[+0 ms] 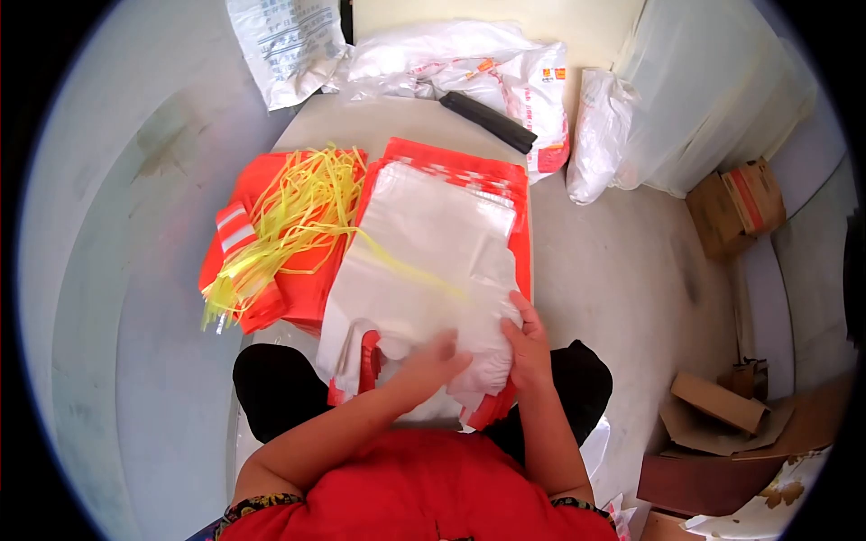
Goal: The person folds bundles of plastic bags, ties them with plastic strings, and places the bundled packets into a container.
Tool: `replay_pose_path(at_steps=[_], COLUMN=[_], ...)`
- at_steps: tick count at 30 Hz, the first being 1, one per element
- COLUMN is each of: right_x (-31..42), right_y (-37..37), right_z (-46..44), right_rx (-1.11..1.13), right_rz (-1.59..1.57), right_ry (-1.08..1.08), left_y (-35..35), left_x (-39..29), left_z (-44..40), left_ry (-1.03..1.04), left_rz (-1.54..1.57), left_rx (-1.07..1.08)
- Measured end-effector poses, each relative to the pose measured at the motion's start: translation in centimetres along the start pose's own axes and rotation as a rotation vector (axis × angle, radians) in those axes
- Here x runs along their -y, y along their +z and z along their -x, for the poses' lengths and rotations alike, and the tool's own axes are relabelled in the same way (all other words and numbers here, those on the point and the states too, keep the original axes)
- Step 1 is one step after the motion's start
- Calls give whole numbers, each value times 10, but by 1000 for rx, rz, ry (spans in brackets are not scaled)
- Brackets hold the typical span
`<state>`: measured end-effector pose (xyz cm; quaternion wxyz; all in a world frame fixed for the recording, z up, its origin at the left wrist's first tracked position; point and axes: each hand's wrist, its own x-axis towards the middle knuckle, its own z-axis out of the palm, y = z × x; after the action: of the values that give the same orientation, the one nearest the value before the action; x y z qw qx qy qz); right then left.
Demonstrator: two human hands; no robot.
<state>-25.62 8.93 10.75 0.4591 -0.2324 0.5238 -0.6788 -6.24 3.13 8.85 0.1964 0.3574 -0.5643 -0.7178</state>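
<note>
— What covers the grey desk (361,124)?
— A stack of flat white and red plastic bags (428,207); beside it, a smaller red pile (307,299) topped with thin yellow strips (316,191)
— The hands?
— Right grip (530,350) pinches the stack's right edge; left grip (431,365) blurs over it, openness and hold I can't tell

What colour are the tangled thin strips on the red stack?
The tangled thin strips are bright yellow, shown best in the head view.
</note>
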Motion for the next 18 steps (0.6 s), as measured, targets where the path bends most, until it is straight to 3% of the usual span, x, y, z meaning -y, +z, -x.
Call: replay_pose_path(at_steps=[3, 7, 9, 12, 16, 18], right_x=[-6, -5, 19, 27, 40, 31], right_y=[-9, -17, -15, -24, -38, -51], right_z=[-10, -19, -11, -9, -7, -7], right_rx=[52, 127, 142, 145, 114, 86], right_rz=[331, 708, 741, 647, 838, 1065], right_ry=[-70, -249, -110, 15, 144, -236], left_y=[9, 5, -8, -20, -18, -17], left_x=[-3, -30, -18, -29, -40, -30], left_z=[-11, -21, -36, -45, -49, -53], left_ry=[60, 83, 201, 217, 16, 63], left_rz=[-101, -63, -187, -348, -271, -272], left_rx=[-146, -110, -81, -46, -60, -74])
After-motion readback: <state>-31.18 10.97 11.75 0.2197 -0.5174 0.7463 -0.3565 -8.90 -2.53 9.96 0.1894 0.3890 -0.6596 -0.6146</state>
